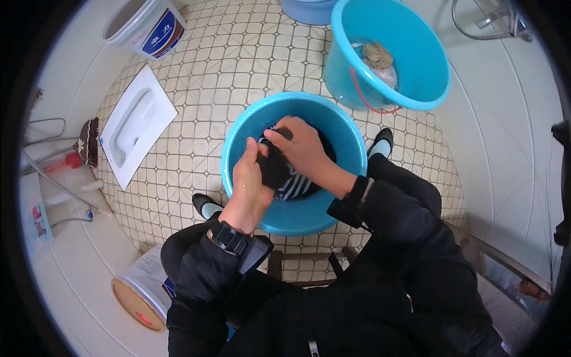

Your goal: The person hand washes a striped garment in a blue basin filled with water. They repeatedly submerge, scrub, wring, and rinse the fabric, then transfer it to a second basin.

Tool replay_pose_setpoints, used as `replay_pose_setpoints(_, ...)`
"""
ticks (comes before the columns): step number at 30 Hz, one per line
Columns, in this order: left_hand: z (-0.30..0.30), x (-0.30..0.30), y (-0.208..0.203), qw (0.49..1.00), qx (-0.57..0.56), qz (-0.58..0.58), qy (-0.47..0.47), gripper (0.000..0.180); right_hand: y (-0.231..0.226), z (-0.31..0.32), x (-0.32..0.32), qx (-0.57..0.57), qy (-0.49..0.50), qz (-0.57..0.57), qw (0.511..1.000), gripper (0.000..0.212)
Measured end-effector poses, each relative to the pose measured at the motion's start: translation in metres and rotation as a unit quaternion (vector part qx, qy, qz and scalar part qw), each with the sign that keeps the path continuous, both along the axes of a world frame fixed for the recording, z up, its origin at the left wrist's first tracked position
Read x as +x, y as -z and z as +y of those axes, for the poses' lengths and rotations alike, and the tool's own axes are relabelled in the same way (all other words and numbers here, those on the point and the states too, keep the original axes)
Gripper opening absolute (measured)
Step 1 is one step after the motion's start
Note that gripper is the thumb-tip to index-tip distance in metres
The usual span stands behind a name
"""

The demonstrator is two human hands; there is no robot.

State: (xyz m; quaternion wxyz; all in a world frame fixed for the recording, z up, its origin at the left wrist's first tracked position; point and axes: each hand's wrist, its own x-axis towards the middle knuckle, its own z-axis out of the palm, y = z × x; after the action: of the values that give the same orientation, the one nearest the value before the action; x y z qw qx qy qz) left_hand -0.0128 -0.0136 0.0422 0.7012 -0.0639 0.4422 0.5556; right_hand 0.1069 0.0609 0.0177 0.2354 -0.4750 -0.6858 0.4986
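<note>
A round blue plastic basin (270, 225) stands on the tiled floor between my feet. Over it, my left hand (250, 181) and my right hand (304, 146) grip a dark cloth garment (275, 166), bunched between them. The left fingers close on its left side, and the right fingers wrap over its top. Black-and-white striped fabric (295, 185) shows just below the bunch, inside the basin; I cannot tell whether it is part of the same garment. My hands hide much of what lies in the basin.
A tall blue bucket (416, 65) with a red handle holds a tan, bunched item. A white squat toilet (138, 128) is set in the floor at left. White pails (146, 27) stand at far left and near left. A metal tap (499, 21) is at upper right.
</note>
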Motion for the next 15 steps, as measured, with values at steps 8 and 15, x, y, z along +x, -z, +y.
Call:
replay_pose_setpoints(8, 0.012, -0.008, -0.003, 0.999, 0.004, 0.003, 0.033, 0.076, -0.012, -0.007, 0.001, 0.136, -0.128, 0.071, 0.98, 0.056)
replay_pose_setpoints(15, 0.015, -0.011, 0.011, 0.995, -0.074, 0.01, 0.072, 0.071, -0.008, 0.015, 0.004, -0.16, 0.063, 0.195, 0.966, 0.019)
